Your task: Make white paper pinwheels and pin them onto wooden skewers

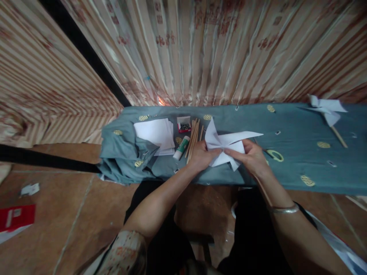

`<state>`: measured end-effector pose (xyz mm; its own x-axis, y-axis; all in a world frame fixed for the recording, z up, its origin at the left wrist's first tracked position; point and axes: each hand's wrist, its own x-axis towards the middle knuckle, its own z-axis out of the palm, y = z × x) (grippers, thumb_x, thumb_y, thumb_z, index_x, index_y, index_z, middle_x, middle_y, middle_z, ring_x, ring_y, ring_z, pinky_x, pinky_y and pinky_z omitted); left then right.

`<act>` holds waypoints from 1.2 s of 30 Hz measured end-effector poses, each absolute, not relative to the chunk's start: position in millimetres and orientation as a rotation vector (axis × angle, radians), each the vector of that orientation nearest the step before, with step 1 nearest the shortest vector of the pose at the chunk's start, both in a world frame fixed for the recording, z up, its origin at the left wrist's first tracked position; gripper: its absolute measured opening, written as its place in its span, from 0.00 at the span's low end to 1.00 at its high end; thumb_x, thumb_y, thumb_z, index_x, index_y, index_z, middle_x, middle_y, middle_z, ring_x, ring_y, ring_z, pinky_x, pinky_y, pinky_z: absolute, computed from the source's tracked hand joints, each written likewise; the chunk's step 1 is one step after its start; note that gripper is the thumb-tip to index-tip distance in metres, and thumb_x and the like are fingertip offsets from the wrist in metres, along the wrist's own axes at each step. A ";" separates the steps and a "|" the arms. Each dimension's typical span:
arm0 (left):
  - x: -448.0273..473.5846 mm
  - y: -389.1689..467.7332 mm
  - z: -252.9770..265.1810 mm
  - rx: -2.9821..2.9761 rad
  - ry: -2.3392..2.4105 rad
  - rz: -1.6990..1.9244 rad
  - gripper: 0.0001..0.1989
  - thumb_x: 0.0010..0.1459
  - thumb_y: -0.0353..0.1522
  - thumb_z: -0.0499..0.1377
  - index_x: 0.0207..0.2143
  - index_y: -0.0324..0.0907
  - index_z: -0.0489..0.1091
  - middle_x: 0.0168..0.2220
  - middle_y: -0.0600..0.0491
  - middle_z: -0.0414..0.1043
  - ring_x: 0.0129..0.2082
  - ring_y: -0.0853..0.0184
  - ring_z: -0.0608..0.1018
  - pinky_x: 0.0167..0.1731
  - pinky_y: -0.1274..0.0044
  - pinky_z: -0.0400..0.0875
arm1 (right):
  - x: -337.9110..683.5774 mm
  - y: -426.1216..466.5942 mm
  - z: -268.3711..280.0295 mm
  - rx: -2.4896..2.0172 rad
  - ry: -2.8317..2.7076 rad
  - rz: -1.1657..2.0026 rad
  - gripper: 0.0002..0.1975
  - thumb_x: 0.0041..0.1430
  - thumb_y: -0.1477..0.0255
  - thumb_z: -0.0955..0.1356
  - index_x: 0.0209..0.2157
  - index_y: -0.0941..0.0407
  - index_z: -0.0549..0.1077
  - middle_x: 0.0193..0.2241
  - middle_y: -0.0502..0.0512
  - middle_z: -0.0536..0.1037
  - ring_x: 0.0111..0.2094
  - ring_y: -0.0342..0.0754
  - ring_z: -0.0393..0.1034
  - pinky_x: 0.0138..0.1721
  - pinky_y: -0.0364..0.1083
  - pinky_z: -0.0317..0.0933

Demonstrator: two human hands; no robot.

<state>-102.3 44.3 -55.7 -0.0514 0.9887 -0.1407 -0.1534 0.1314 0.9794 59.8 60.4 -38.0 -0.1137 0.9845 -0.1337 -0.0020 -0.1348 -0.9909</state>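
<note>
Between my two hands is a white paper pinwheel [229, 141], its blades folded in toward the centre and its points sticking out. My left hand [201, 156] grips its left side, the thumb pressed near the middle. From the right, my right hand [254, 156] pinches the paper, its thumb also close to the centre. The fingers behind the paper are hidden. Just left of my left hand lie several wooden sticks [194, 138] and a green and white glue stick [181, 148]. Scissors with pale green handles [275, 155] rest right of my right hand, partly hidden.
A stack of white paper sheets [156, 133] lies on the left of the cloth-covered table [292, 168]. Behind the glue stick stands an open small red box [184, 124] of small dark pieces. A pinwheel on a stick [329, 110] lies far right. Pleated curtains [183, 53] hang behind.
</note>
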 end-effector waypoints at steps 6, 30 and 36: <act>-117.2 48.7 -55.7 0.777 1.182 1.381 0.11 0.37 0.29 0.70 0.28 0.38 0.77 0.28 0.53 0.79 0.27 0.67 0.77 0.32 0.75 0.72 | 63.9 70.6 -51.5 -1.178 -0.997 1.323 0.20 0.41 0.57 0.79 0.37 0.50 0.81 0.37 0.51 0.84 0.38 0.48 0.79 0.43 0.46 0.73; -244.8 44.1 2.0 0.435 1.154 2.052 0.16 0.32 0.35 0.74 0.27 0.39 0.78 0.28 0.52 0.81 0.31 0.64 0.81 0.38 0.74 0.74 | -86.0 154.2 -52.4 -1.148 -2.517 0.234 0.10 0.53 0.79 0.68 0.37 0.60 0.79 0.60 0.68 0.68 0.63 0.62 0.60 0.62 0.57 0.56; -243.8 41.7 2.0 0.444 1.159 2.034 0.14 0.33 0.34 0.73 0.26 0.41 0.78 0.29 0.53 0.81 0.32 0.65 0.80 0.37 0.75 0.74 | -93.5 162.0 -45.3 -1.168 -2.692 0.169 0.13 0.52 0.79 0.68 0.40 0.58 0.78 0.54 0.64 0.74 0.61 0.58 0.61 0.61 0.55 0.57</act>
<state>-243.8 41.7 2.0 -0.6660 0.7435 -0.0605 -0.4309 -0.3173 0.8447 -93.5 162.0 -45.3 -0.6670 0.7319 0.1393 0.7088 0.6809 -0.1842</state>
